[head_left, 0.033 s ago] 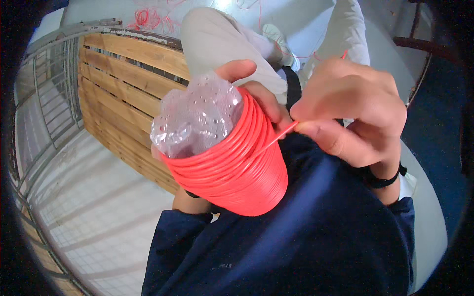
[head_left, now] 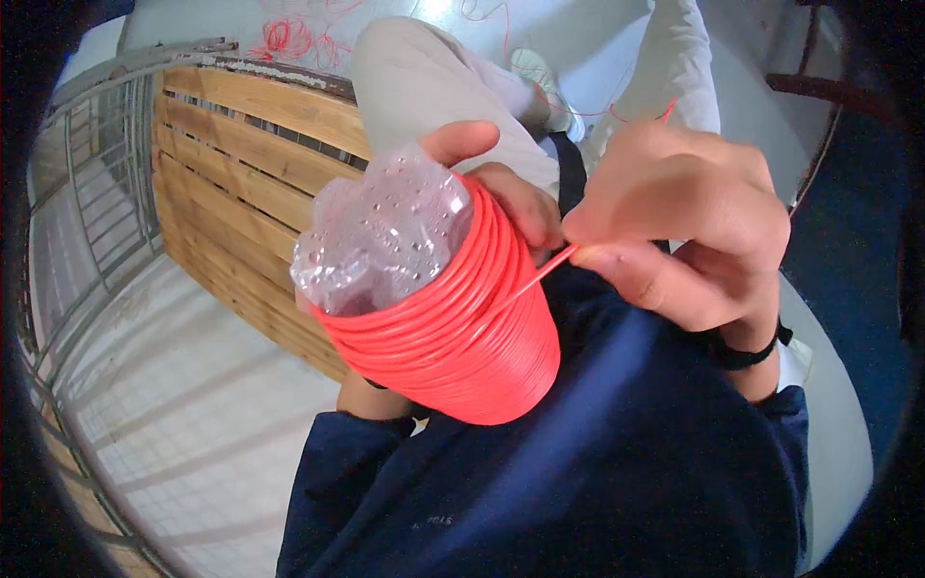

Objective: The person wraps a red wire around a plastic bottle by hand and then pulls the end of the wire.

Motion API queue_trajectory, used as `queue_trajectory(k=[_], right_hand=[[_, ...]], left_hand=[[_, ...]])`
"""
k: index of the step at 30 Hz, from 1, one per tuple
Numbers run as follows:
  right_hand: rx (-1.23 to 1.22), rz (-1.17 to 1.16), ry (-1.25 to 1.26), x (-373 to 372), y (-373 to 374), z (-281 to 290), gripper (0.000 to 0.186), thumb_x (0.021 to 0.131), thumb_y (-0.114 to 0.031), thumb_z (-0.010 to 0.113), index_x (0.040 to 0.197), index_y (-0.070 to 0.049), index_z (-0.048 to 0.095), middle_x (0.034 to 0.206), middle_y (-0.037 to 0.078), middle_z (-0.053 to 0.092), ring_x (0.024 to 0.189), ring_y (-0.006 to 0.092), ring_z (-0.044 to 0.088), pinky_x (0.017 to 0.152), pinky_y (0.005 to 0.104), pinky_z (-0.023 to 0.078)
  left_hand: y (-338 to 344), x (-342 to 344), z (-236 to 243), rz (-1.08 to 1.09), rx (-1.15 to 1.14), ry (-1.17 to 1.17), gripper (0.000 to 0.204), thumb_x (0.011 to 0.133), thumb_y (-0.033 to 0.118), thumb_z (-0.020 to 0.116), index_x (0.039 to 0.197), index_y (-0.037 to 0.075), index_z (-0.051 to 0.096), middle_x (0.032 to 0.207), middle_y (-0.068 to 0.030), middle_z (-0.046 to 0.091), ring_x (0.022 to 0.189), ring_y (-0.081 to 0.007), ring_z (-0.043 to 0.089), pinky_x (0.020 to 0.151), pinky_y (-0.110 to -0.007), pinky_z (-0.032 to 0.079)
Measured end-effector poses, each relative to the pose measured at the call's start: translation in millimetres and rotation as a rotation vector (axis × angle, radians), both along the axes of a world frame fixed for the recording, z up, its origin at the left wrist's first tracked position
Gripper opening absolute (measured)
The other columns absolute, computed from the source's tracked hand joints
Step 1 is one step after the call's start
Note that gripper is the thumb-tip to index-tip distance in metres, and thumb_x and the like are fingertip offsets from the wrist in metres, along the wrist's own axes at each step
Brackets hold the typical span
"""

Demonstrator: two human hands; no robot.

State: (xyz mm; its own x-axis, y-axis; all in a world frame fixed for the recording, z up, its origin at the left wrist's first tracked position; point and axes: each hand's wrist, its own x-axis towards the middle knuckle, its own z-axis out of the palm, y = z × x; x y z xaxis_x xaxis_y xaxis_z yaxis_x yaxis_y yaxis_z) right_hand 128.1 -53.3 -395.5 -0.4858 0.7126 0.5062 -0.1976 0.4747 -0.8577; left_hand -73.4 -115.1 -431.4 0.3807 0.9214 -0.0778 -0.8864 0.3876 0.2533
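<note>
A clear plastic bottle, its lobed base turned up and dotted with droplets, is wrapped in many turns of red cord. My left hand grips the wrapped bottle from its far side, thumb and fingers showing past the rim; the rest is hidden behind it. To the right, my right hand pinches the free run of the cord between thumb and forefinger. That run stretches straight from the pinch to the upper turns on the bottle, above my dark blue shirt.
A slatted wooden bench with metal rails stands to the left. Loose tangled red cord lies on the floor at the far left. Thin cord also trails past my light trousers and shoe.
My right hand has shifted very slightly left, still pinching the cord. The wrapped bottle has barely moved in my left hand.
</note>
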Motion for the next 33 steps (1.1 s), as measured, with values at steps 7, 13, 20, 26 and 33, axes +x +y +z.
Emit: queue_trajectory(k=[7, 13, 20, 26, 33], right_hand=[[-0.023, 0.01, 0.031, -3.2, -1.3, -3.2, 0.015, 0.071, 0.001, 0.072, 0.083, 0.002, 0.063, 0.077, 0.014, 0.069, 0.063, 0.0256, 0.064, 0.056, 0.0336, 0.05], [-0.03, 0.017, 0.048, -7.0, -0.5, -2.4, 0.012, 0.072, -0.001, 0.072, 0.08, 0.002, 0.064, 0.076, 0.014, 0.069, 0.062, 0.0259, 0.064, 0.056, 0.0334, 0.05], [-0.039, 0.053, 0.045, -8.9, 0.3, -6.6, 0.011, 0.073, -0.003, 0.07, 0.081, 0.003, 0.066, 0.077, 0.015, 0.07, 0.062, 0.0259, 0.064, 0.056, 0.0333, 0.05], [-0.062, 0.054, 0.048, -5.8, 2.4, -5.1, 0.013, 0.076, -0.006, 0.067, 0.085, 0.003, 0.068, 0.079, 0.016, 0.07, 0.063, 0.0268, 0.065, 0.057, 0.0347, 0.05], [-0.06, 0.068, -0.001, -7.4, 0.3, -5.5, 0.012, 0.08, -0.007, 0.067, 0.087, 0.003, 0.069, 0.083, 0.014, 0.071, 0.064, 0.0259, 0.064, 0.057, 0.0339, 0.049]], left_hand=[[-15.1, 6.2, 5.1, 0.189, 0.236, 0.078, 0.138, 0.053, 0.064, 0.085, 0.146, -0.011, 0.016, 0.114, -0.0336, 0.052, 0.098, -0.0417, 0.06, 0.09, -0.047, 0.052], [-6.9, -1.5, 44.6, -0.02, -0.439, 0.797, 0.142, 0.055, 0.066, 0.083, 0.144, -0.017, 0.011, 0.112, -0.0348, 0.055, 0.102, -0.0404, 0.059, 0.093, -0.047, 0.051], [-8.1, -13.8, -9.0, 0.04, 0.096, 0.012, 0.139, 0.057, 0.061, 0.085, 0.144, -0.016, 0.009, 0.132, -0.0392, 0.042, 0.114, -0.0448, 0.055, 0.098, -0.05, 0.048], [-9.2, -9.6, 8.0, 0.057, -0.061, 0.044, 0.139, 0.053, 0.061, 0.087, 0.145, -0.014, 0.015, 0.125, -0.0362, 0.047, 0.11, -0.042, 0.057, 0.095, -0.047, 0.05], [-13.6, -2.8, 21.3, 0.115, -0.155, -0.013, 0.138, 0.049, 0.059, 0.089, 0.145, -0.012, 0.02, 0.12, -0.0327, 0.053, 0.106, -0.0392, 0.059, 0.093, -0.045, 0.052]])
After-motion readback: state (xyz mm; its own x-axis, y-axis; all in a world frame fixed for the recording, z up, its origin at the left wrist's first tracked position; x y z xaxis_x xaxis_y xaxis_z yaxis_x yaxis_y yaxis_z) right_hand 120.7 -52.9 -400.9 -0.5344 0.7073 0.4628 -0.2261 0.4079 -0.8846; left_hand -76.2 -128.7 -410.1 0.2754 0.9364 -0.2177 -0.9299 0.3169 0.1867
